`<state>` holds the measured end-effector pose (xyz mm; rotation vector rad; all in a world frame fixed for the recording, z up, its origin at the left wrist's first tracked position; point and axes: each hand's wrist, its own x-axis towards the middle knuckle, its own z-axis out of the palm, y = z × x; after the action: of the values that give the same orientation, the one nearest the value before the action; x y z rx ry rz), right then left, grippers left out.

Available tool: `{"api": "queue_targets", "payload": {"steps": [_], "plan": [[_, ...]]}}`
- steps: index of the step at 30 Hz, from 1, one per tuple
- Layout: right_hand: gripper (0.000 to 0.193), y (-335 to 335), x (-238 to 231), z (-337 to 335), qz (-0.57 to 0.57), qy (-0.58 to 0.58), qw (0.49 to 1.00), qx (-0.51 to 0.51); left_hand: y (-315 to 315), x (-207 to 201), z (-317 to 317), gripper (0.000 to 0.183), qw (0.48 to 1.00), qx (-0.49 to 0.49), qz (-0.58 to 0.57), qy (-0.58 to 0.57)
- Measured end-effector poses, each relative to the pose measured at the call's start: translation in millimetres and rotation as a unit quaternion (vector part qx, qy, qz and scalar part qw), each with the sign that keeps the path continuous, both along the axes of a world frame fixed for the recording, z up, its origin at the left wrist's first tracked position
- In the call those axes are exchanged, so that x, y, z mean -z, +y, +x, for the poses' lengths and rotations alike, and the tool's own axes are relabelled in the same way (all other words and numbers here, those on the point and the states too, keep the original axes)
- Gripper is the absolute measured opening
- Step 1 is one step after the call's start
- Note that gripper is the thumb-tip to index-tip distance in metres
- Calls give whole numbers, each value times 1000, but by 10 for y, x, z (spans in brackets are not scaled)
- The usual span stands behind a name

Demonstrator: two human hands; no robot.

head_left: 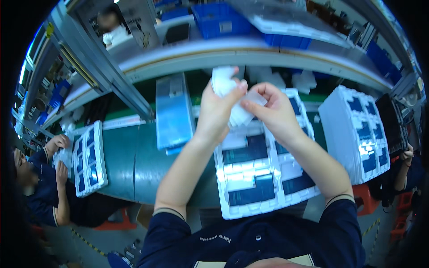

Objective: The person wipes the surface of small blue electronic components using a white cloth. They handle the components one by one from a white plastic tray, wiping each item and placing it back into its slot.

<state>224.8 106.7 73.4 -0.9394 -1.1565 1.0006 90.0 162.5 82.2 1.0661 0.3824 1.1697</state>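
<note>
My left hand (214, 109) is closed around a bunch of thin white sheets (222, 81), raised above the far part of a tray. Beside it, my right hand (278, 110) pinches a thin translucent sheet (256, 99) between thumb and fingers. More pale sheet material (240, 117) hangs below and between the two hands. Under my forearms lies a white moulded tray (277, 190), its pockets holding several flat dark panels (245, 155). Part of the tray's far end is hidden by my hands and the sheets.
A blue film-covered stack (172, 114) lies left of my arms on the green bench (120, 161). At right stands a tall stack of white trays (342, 134). A shelf edge (192, 60) crosses ahead, carrying blue bins (219, 21). Co-workers sit at left (44, 192) and right (409, 172).
</note>
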Motion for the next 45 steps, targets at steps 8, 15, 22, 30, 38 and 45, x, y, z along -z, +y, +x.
{"api": "queue_targets", "payload": {"steps": [8, 15, 22, 30, 38, 45], "plan": [[23, -15, -108, 121, -22, -47, 994, 100, 47, -35, -21, 29, 997, 26, -57, -44], [21, 26, 136, 325, -51, -17, 988, 144, 108, 88, 55, 30, 995, -19, -88, -35], [22, 44, 179, 310, 4, 24, 995, 101, 411, 191, -137, 24, 995, -22, -73, -71], [14, 157, 295, 544, -71, -62, 991, 96, 321, -78, -685, 37, 688, 148, 277, 654], [12, 182, 304, 528, -74, -51, 992, 91, 320, -5, -398, 43, 643, 30, 313, 698], [15, 305, 357, 546, -41, -12, 990, 136, 578, 87, -542, 30, 728, 101, 333, 591]]}}
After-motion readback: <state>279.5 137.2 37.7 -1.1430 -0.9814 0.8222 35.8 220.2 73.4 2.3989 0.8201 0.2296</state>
